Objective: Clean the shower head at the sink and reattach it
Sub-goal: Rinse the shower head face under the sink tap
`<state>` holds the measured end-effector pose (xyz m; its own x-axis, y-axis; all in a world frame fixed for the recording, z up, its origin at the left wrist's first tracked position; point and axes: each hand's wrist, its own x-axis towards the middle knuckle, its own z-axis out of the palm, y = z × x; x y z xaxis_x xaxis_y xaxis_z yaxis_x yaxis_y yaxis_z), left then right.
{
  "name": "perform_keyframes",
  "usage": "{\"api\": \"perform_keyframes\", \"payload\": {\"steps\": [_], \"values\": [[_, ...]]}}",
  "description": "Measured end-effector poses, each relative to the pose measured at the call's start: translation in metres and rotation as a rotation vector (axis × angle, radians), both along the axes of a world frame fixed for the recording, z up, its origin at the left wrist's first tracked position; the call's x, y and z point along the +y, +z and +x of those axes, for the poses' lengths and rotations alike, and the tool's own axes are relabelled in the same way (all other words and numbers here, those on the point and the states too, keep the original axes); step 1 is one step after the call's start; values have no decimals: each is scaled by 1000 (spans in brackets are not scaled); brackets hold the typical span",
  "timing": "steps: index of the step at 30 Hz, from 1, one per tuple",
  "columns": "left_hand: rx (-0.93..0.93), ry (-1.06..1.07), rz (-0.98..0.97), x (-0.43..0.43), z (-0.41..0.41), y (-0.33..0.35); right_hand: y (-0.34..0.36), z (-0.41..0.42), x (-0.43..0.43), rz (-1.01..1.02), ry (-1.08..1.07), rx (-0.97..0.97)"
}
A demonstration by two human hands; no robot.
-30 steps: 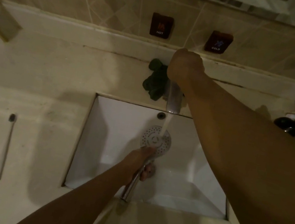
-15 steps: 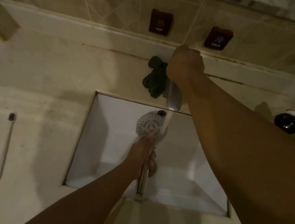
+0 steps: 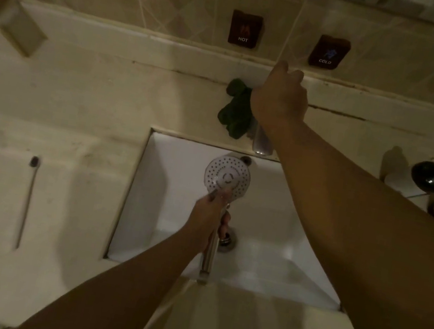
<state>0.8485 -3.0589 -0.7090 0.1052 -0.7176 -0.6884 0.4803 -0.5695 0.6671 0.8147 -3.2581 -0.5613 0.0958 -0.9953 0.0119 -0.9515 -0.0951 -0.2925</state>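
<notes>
A pale, stained worktop (image 3: 74, 110) has a white sink (image 3: 166, 213) set into it. A crumpled dark green cloth (image 3: 236, 115) lies just behind the sink, upper centre; a thin long-handled tool (image 3: 26, 203) lies at left.

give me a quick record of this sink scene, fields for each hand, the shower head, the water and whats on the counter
left hand: grips the handle of the shower head over the sink
right hand: fingers curled over the top of the faucet; the grip itself is hidden
shower head: nozzle face turned up toward the camera, near the faucet
water: no stream visible from the faucet
counter: green cloth beside the faucet; thin long-handled tool left of the sink
wall: HOT label and COLD label
</notes>
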Motion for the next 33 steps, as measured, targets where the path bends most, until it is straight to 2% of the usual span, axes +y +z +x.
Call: {"api": "perform_keyframes", "payload": {"steps": [4,10,13,16,18,20,24,28,33], "values": [[-31,10,-78,2,15,17,-4,-13,19,31,12,-300],[41,-10,-169,-3,42,54,-16,-38,88,-85,40,-335],[70,-32,-228,-7,53,77,-23,-50,135,-58,-17,-350],[99,-46,-303,-14,60,103,-33,-58,177,156,-112,-392],[125,-46,-363,-20,62,122,-28,-55,189,419,-129,-521],[120,-40,-418,-27,63,141,-12,-49,193,556,-80,-670],[91,-43,-513,-42,63,176,26,-45,185,526,98,-887],[84,-123,-641,-54,63,210,49,-50,168,459,228,-844],[-103,-241,-697,-66,61,244,75,-54,148,400,259,-852]]}}
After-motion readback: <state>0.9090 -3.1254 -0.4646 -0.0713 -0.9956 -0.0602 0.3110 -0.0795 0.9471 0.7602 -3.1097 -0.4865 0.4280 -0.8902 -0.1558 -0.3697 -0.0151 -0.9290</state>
